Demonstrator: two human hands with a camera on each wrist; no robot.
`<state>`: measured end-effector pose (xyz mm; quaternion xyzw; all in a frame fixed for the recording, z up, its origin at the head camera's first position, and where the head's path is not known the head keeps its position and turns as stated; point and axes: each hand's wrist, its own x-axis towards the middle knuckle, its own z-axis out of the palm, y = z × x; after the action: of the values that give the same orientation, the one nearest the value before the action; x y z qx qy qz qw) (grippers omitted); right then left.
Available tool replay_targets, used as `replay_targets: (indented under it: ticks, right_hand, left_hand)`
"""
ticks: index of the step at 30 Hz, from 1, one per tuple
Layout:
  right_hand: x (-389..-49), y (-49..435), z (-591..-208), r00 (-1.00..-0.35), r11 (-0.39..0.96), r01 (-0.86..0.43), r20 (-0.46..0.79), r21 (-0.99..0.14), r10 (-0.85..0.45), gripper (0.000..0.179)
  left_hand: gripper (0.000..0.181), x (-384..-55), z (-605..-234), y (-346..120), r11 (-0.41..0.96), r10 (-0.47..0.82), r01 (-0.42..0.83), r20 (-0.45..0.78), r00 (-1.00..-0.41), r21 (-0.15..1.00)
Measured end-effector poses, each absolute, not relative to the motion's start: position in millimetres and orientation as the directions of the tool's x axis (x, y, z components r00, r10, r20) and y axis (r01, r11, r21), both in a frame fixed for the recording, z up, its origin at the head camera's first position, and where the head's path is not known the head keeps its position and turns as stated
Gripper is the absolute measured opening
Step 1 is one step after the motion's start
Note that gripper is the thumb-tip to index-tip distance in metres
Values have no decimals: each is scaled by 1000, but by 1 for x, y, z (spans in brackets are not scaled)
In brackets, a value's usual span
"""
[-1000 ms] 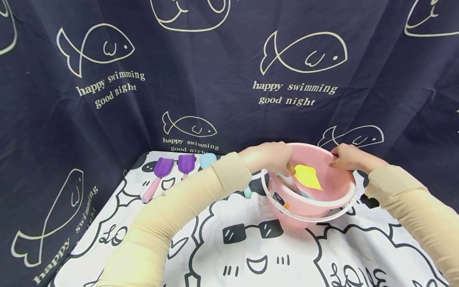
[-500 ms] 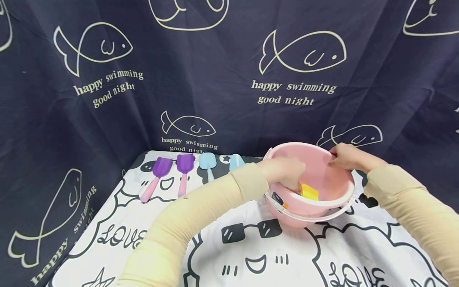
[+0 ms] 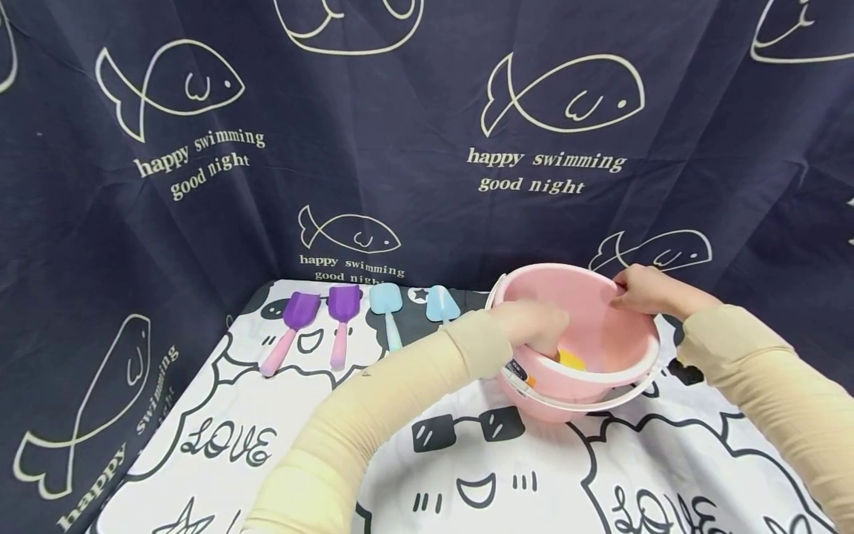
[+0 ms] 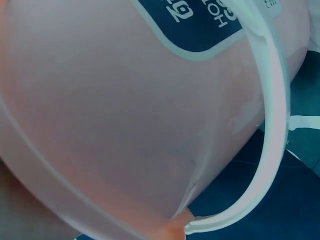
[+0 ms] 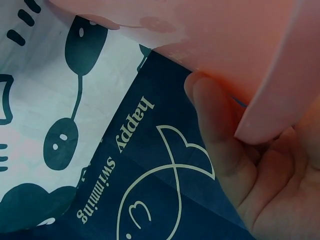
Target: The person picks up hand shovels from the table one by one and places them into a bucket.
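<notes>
A pink bucket (image 3: 607, 389) with a white handle (image 3: 657, 382) stands tilted toward me on the right of the table. My right hand (image 3: 646, 289) grips its far right rim; in the right wrist view the thumb (image 5: 212, 107) lies along the outer wall. Over the left rim my left hand (image 3: 537, 324) reaches inside, its fingertips hidden. Close below them shows part of a yellow toy shovel blade (image 3: 571, 361); I cannot tell whether the hand holds it. The left wrist view is filled by the bucket's wall (image 4: 115, 115), printed label and white handle.
To the left lie a purple toy shovel with pink handle (image 3: 291, 326), another purple one (image 3: 342, 319), a light blue shovel (image 3: 387, 308) and a second light blue one (image 3: 442, 302), partly behind my sleeve. A dark fish-print curtain (image 3: 427, 148) hangs behind the white patterned tablecloth (image 3: 227, 423).
My left hand has moved right and deeper into the bucket. The yellow blade sits lower and less of it shows. My right hand stays on the rim, and my left sleeve uncovers the blue shovels.
</notes>
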<state>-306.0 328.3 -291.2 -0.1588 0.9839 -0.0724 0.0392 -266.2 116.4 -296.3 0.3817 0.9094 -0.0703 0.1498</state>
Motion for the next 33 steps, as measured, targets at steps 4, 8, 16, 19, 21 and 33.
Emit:
replay_targets:
  ticks: [4,8,16,19,21,33]
  right_hand:
    - [-306,328,-292,-948,941,-303,-59,-149,-314,14]
    - [-306,327,-293,-949,942,-298,-62,-152,-310,12]
    - [-305,328,-293,-946,940,-309,-55,-146,-320,11]
    - [-305,328,-292,-945,939,-311,-54,-146,-322,10]
    - [-306,328,-292,-946,940,-308,-57,-147,-319,10]
    - [-307,329,-292,-947,940,-303,-63,-158,-316,11]
  left_hand:
    - [14,-265,-300,119,709,666,704,-296,-684,-32]
    - [10,-262,-306,123,708,667,703,-265,-697,-69]
    - [6,-262,-313,129,711,652,694,-263,-711,-113]
    - [8,-262,-315,130,708,653,693,-246,-716,-134]
    - [10,-262,-315,130,711,652,690,-241,-719,-135]
    - [12,-257,-306,124,736,642,670,-215,-736,-94]
